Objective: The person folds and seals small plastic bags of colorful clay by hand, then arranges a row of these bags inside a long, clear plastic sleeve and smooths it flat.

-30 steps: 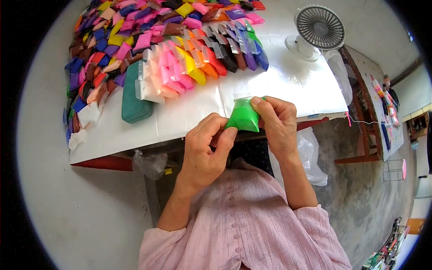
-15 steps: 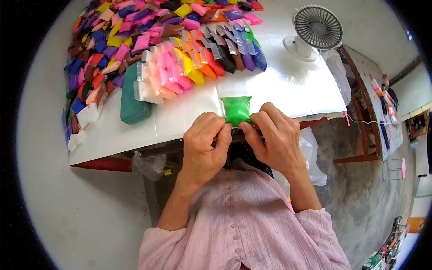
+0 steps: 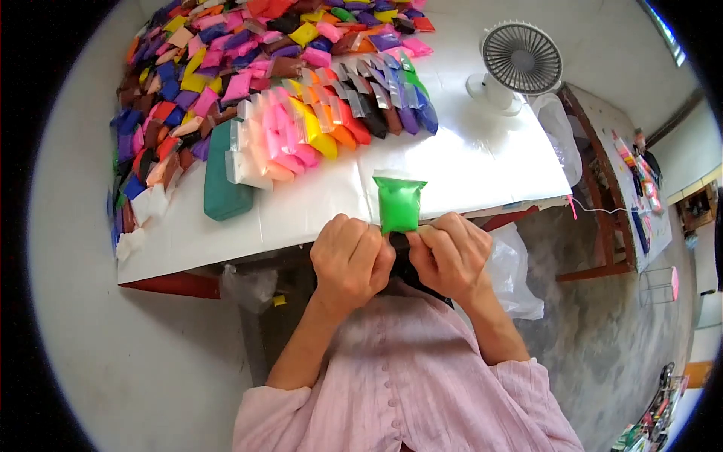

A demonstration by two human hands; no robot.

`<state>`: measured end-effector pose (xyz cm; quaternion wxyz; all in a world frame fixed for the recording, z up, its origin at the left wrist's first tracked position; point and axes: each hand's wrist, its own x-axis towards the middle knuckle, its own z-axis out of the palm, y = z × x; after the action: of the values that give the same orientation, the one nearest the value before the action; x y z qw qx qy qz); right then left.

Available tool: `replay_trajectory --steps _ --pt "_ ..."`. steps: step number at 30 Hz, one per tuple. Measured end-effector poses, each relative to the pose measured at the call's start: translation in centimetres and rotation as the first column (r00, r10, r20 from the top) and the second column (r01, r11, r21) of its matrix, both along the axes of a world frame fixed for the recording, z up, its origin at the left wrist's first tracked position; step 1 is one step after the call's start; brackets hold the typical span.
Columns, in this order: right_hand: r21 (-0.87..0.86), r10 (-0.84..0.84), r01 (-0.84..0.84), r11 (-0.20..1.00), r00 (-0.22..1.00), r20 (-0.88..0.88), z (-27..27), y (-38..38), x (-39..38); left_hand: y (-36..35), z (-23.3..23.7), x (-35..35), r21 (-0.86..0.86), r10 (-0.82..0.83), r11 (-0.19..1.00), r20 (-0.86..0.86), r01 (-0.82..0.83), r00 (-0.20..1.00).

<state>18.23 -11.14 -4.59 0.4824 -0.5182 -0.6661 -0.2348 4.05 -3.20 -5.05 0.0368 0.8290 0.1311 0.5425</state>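
Note:
A small plastic packet with a bright green filling (image 3: 400, 206) stands up between my hands at the table's front edge. My left hand (image 3: 351, 258) is closed, its thumb and fingers pinching the packet's lower left corner. On the other side, my right hand (image 3: 450, 255) is closed on the lower right corner. The packet's near edge is partly hidden by my fingers. Beyond it lies a row of filled packets (image 3: 320, 139) in pink, yellow, orange, red, black, brown and purple, overlapping one another with clear ends showing.
A dark green block (image 3: 227, 177) stands left of the row. A large heap of coloured packets (image 3: 196, 83) covers the table's back left. A white fan (image 3: 520, 60) stands at the back right of the white table (image 3: 482, 177). Clear plastic bags (image 3: 514, 275) hang below the edge.
Both hands have lowered slightly toward my body, and the green packet now stands more upright with more of it showing above my fingers. The view has tilted a little.

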Motion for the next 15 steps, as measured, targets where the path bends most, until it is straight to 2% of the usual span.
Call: replay_trajectory --steps 2,3,4,6,8,10,11,14,15 --pt "-0.109 0.111 -0.143 0.984 0.960 -0.257 0.1 -0.3 0.0 0.3 0.2 -0.1 0.003 -0.051 0.999 0.014 0.050 0.999" --pt "-0.241 0.154 -0.308 0.920 0.852 -0.500 0.9 -1.0 0.2 0.5 0.3 -0.1 0.007 -0.070 0.998 0.027 0.069 0.997" --pt "-0.246 0.175 -0.444 0.862 0.714 -0.678 1.4 -1.1 0.6 0.8 0.4 -0.1 0.012 -0.090 0.996 0.038 0.089 0.995" --pt "-0.154 0.128 -0.682 0.715 0.344 -0.930 2.2 -1.0 1.1 0.8 0.4 0.0 0.037 -0.093 0.995 0.008 0.093 0.996" --pt "-0.114 0.120 -0.713 0.691 0.269 -0.956 3.2 -0.9 0.9 1.0 0.6 0.5 0.075 -0.102 0.992 0.016 0.100 0.995" --pt "-0.065 0.145 -0.710 0.702 0.232 -0.962 3.9 -0.4 0.7 1.4 0.9 0.7 0.034 -0.109 0.993 -0.015 0.110 0.994" --pt "-0.099 0.107 -0.664 0.741 0.262 -0.959 4.1 -0.2 1.0 1.7 1.2 0.8 0.004 -0.115 0.993 -0.032 0.116 0.993" --pt "-0.293 -0.041 -0.329 0.898 0.601 -0.798 4.0 1.0 2.9 2.4 2.1 1.2 -0.124 -0.098 0.988 -0.038 0.093 0.994" --pt "-0.306 -0.109 -0.129 0.943 0.750 -0.652 4.8 1.6 3.5 2.8 1.9 1.2 -0.163 -0.072 0.985 -0.040 0.064 0.997"
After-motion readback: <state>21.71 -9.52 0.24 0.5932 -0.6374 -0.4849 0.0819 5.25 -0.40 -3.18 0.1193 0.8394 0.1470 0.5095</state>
